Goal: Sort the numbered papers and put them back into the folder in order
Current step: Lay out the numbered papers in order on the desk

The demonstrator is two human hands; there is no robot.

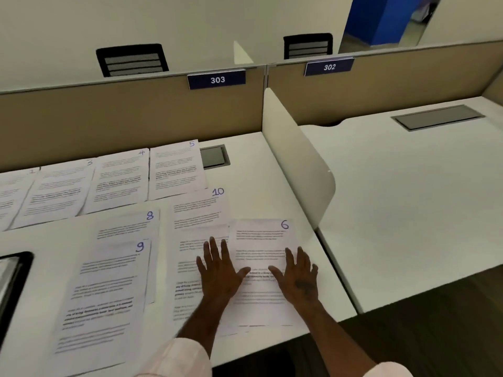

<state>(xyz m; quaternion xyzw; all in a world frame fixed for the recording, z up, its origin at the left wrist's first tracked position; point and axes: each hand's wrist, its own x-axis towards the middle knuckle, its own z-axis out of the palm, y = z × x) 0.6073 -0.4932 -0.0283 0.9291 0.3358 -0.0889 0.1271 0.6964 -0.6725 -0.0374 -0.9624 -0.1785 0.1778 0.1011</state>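
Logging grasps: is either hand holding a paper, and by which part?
Nothing is gripped. Both hands lie flat, fingers straight: the right hand on paper 6, the left hand across its left edge and paper 10.

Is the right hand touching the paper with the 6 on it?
Touching. The head view shows the right hand lying flat, palm down with fingers spread, right on the paper marked 6.
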